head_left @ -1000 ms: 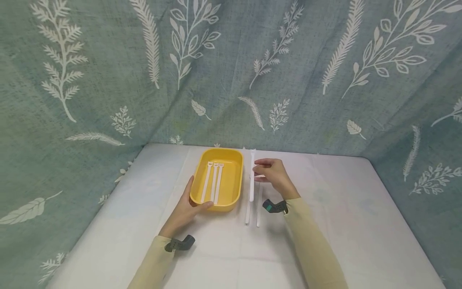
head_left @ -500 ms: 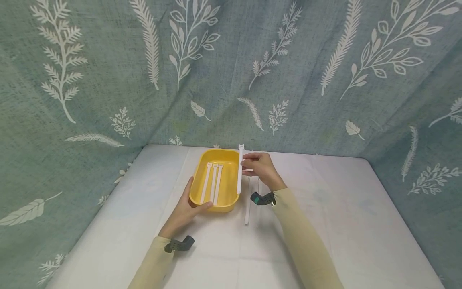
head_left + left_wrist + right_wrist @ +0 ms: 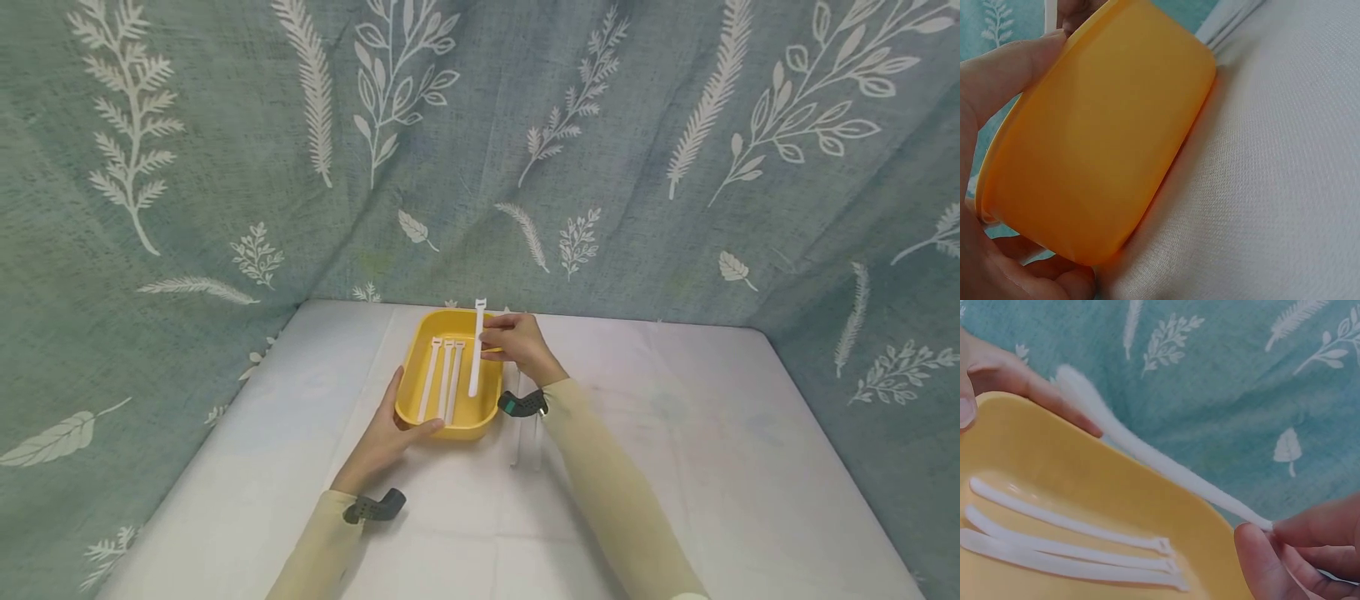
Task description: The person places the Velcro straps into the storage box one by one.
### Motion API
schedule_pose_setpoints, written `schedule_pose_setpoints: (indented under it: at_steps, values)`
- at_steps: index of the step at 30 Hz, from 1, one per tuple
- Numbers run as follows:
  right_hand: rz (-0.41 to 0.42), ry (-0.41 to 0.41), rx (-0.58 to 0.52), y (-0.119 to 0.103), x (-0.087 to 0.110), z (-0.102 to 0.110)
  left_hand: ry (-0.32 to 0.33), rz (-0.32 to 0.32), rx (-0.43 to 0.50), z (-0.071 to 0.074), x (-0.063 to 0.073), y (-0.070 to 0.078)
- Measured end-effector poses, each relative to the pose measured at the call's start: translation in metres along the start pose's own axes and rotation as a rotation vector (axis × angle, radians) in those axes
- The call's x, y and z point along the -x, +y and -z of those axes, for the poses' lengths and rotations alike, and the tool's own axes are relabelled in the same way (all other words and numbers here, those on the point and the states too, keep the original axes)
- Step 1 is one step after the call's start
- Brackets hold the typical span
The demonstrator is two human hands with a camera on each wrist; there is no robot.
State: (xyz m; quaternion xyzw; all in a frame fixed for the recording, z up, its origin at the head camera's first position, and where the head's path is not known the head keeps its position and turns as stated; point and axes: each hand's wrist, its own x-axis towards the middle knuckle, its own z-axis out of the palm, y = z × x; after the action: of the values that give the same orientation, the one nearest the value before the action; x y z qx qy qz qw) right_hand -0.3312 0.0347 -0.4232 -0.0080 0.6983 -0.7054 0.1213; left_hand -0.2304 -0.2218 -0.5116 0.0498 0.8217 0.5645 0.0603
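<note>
My left hand (image 3: 384, 443) grips the near left corner of a yellow plastic tray (image 3: 450, 322), thumb on the rim and fingers around the outer wall, as the left wrist view shows. Three white hook-and-loop cable ties (image 3: 428, 379) lie lengthwise inside it, their slotted heads at the far end. Between thumb and fingertips, my right hand (image 3: 522, 343) pinches another white cable tie (image 3: 476, 358). That one hangs over the right half of the tray, slotted head up; the right wrist view shows its long strap (image 3: 1166, 465) stretching away from the fingertips.
Two more white cable ties (image 3: 517, 446) lie on the white tablecloth (image 3: 442, 533) right of the tray, partly hidden by the right wrist and its dark band (image 3: 525, 403). A green leaf-patterned curtain (image 3: 480, 167) rises behind the table.
My right hand has carried its cable tie leftward, from beside the tray across the right rim to above the inside. The left hand and tray have stayed in place.
</note>
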Motion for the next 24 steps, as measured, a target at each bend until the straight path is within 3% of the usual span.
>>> schedule_pose_setpoints:
  at_steps: [9,17,24]
  values:
    - [-0.030,-0.015,-0.030,0.007,-0.010,-0.014,-0.007,-0.022,0.020,0.000,0.002,0.002]
    - [-0.051,-0.012,-0.023,0.012,-0.018,-0.025,0.002,0.014,-0.011,0.001,0.001,0.000]
    - [-0.076,-0.029,-0.008,0.017,-0.024,-0.033,0.003,-0.016,-0.014,0.001,0.004,0.001]
